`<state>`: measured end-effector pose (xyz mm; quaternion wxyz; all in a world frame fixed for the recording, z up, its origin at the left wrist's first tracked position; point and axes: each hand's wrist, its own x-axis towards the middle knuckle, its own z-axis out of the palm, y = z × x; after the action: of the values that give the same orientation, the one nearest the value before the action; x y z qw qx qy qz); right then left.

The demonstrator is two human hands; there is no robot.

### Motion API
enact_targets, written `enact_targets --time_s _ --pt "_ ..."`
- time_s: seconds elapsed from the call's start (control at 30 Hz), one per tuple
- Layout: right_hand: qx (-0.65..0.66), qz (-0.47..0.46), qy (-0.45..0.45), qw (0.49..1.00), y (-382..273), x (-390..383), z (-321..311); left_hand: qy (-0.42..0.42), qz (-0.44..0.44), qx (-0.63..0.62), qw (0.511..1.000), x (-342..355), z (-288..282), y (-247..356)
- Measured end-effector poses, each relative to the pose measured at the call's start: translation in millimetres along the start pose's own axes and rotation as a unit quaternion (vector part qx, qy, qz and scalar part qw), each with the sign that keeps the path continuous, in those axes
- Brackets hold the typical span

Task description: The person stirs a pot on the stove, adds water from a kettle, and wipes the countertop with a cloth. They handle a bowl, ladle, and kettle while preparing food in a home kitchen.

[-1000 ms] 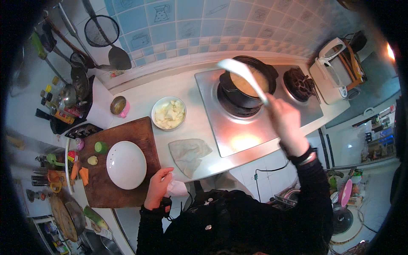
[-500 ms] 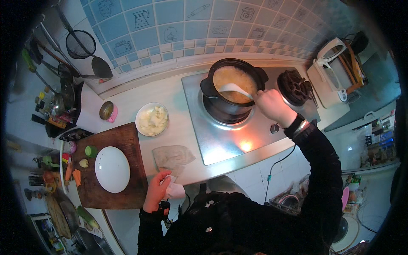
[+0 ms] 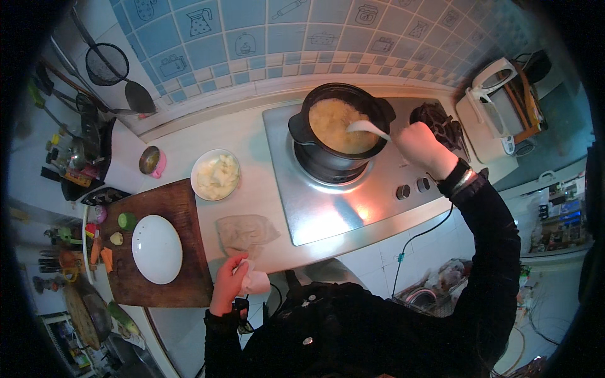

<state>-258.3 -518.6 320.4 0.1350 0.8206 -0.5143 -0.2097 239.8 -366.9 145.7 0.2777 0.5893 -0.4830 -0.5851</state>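
My right hand (image 3: pixel 422 145) grips a white spoon (image 3: pixel 367 127) dipped into the yellowish contents of a black lidded-style pot (image 3: pixel 331 159) on the stove's left burner. My left hand (image 3: pixel 230 283), near the counter's front edge, holds a pale pink, crumpled item (image 3: pixel 255 283), perhaps paper or cloth. Just above it lies a damp beige cloth (image 3: pixel 247 233). A white bowl (image 3: pixel 214 173) of pale chopped pieces sits left of the stove. A white plate (image 3: pixel 157 249) lies on the wooden board (image 3: pixel 195 271) beside a green vegetable piece (image 3: pixel 126 221), carrot pieces and a small onion.
The steel stove top (image 3: pixel 315 220) has a second burner (image 3: pixel 435 123) at right, with a white appliance (image 3: pixel 488 120) beyond. Hanging ladles and a strainer (image 3: pixel 107 65), a utensil-and-bottle rack (image 3: pixel 88 164) and a pink cup (image 3: pixel 153 161) are at left. A cord runs below the counter.
My right hand first lowered the spoon from above the pot into it, then moved right, shifting the spoon toward the pot's right side. My left hand still holds the pink item low down.
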Motion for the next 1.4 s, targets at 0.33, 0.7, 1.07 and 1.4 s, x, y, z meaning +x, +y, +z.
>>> enact_targets --time_s 0.33,0.7,1.07,1.4 --pt "0.051 -0.086 0.084 0.991 -36 11 -19 -0.022 0.007 -0.002 1.000 10 1 12" --pt "0.050 0.069 0.069 0.994 0 37 15 0.028 0.065 0.054 0.996 8 -12 17" --pt "0.490 0.198 -0.154 0.835 3 20 -33 -0.024 -0.019 -0.058 0.998 16 -14 3" --pt "0.440 0.236 0.083 0.862 -10 22 -11 -0.024 -0.044 -0.133 0.990 5 -22 -5"
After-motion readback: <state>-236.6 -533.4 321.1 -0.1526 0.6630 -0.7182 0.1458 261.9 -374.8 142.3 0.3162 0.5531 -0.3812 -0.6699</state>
